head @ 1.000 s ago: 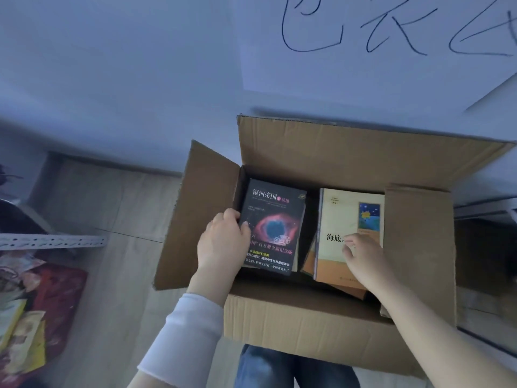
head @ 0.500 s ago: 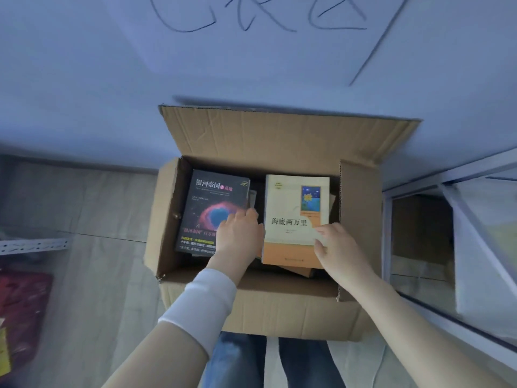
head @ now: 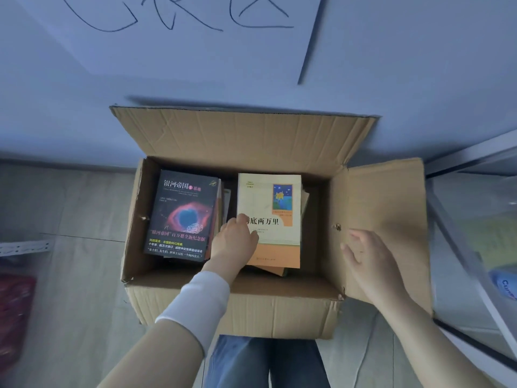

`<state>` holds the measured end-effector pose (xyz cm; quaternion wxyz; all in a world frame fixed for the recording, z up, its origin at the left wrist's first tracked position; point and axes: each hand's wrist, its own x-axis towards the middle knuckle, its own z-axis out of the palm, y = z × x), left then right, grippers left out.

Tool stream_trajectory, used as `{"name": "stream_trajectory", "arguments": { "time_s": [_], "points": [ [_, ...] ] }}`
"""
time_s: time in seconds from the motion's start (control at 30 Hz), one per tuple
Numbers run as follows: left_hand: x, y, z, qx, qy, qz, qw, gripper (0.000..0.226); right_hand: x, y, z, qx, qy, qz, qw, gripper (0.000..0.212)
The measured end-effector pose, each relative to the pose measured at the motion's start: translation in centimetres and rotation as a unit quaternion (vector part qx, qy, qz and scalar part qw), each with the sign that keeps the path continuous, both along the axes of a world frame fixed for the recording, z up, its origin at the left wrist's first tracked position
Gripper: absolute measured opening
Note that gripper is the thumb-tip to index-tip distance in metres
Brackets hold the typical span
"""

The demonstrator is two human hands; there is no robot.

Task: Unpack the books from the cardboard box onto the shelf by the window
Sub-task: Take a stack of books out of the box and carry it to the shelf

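An open cardboard box (head: 223, 306) stands on the floor against the wall. Inside it, a black book (head: 181, 211) with a red nebula on its cover lies on the left. A cream and orange book (head: 275, 239) lies on the right on top of other books. My left hand (head: 235, 242) reaches into the box and grips the cream book at its left edge, thumb on the cover. My right hand (head: 369, 261) is spread flat on the box's right flap (head: 391, 208), which is folded outward, and holds nothing.
A white metal shelf frame (head: 472, 152) stands to the right of the box, with a blue-labelled item (head: 503, 284) behind its glassy panel. A perforated white rail (head: 25, 246) and a red bag (head: 14, 309) lie at the left. My jeans (head: 265, 362) show below the box.
My left hand moved from the black book across to the cream book's left edge. My right hand let go of the cream book and pushed the right flap outward.
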<state>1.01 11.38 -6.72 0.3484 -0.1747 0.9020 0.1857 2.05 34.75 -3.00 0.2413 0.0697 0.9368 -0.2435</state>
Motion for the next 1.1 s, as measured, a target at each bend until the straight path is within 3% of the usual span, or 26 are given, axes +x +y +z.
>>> {"name": "stream_trajectory", "arguments": {
  "time_s": [0.27,0.43,0.6,0.73,0.83,0.93,1.0,1.1],
  "points": [
    [-5.2,-4.0,-10.3,0.108,-0.032,0.242,0.964,0.061,0.0,-4.7,-14.0,-0.109,-0.203,-0.117,0.966,0.056],
    [-6.5,-4.6,-13.3,0.183,-0.029,0.307,0.934,0.061,-0.3,-5.4,-17.6,-0.172,-0.282,-0.215,0.919,0.046],
    [-6.7,-5.3,-13.8,0.276,-0.036,0.343,0.897,0.045,-0.2,-5.3,-18.2,-0.217,-0.302,-0.298,0.879,0.047],
    [-6.8,-5.8,-14.1,0.328,-0.086,0.355,0.871,0.047,-0.7,-5.2,-18.2,-0.245,-0.331,-0.305,0.859,0.043],
    [-6.9,-5.8,-14.0,0.336,-0.081,0.363,0.865,0.054,-0.6,-5.0,-17.8,-0.258,-0.328,-0.313,0.853,0.042],
    [-6.8,-5.7,-12.7,0.366,-0.072,0.365,0.853,0.057,-0.5,-4.5,-16.4,-0.285,-0.326,-0.313,0.845,0.022],
    [-6.4,-5.8,-11.3,0.382,-0.061,0.37,0.845,0.053,-0.3,-4.1,-14.8,-0.309,-0.325,-0.304,0.841,0.013],
    [-5.4,-6.0,-8.4,0.421,-0.046,0.389,0.818,0.035,0.2,-3.8,-11.7,-0.313,-0.311,-0.275,0.854,0.02]
  ]
}}
